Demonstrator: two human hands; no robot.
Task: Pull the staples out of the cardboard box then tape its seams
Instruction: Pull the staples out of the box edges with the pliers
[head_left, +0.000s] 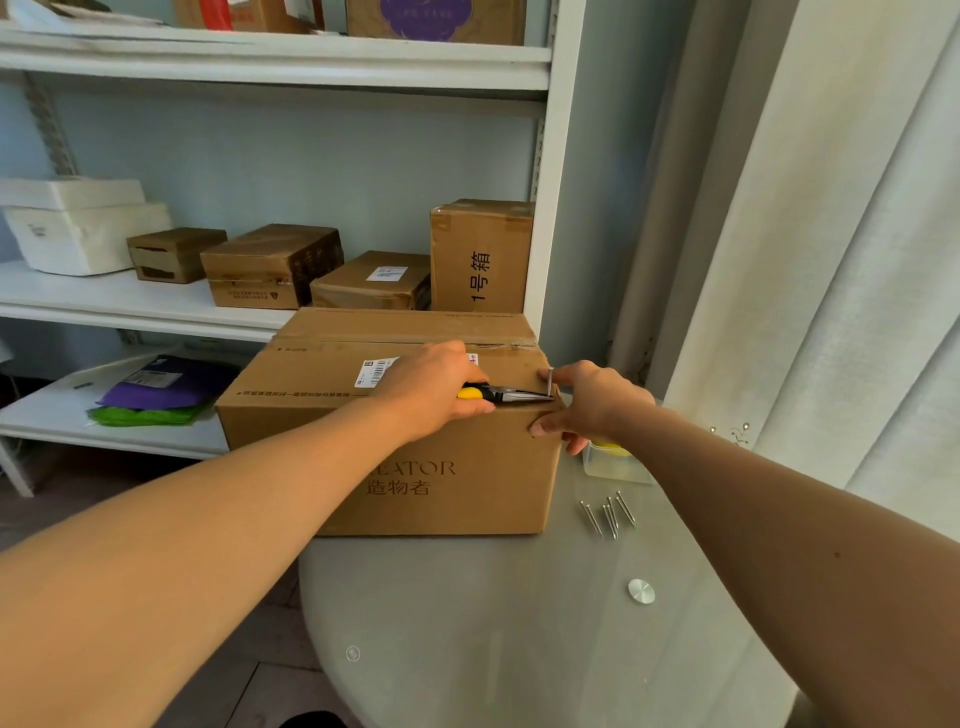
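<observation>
Cardboard box (415, 415) sits on the round glass desk (519, 623), far side, butted against the white shelf unit (545, 208).

Left hand (434, 387): fingers curled around the yellow-and-black handles of the pliers (506, 395), resting on the box top near its front edge. Plier nose points away from this hand toward the right hand, with its tip at the box's right front corner.

A nail (550, 382) stands upright at that corner, right at the plier tips. Whether the tips actually clamp it cannot be resolved.

Right hand (592, 402): wrapped over the same corner, just beyond the plier nose. Thumb lies on the box's front face; the other fingers curl down the side face; it braces the box. The index finger is just behind the nail; contact cannot be told.

Below the right hand and forearm, on the desk: four loose nails (608, 514) lying together, just beside the box's lower right corner. Under the right wrist, a small clear container (613, 465) with something yellow inside.

A white shipping label (374, 371) on the box top is partly covered by the left hand.
</observation>
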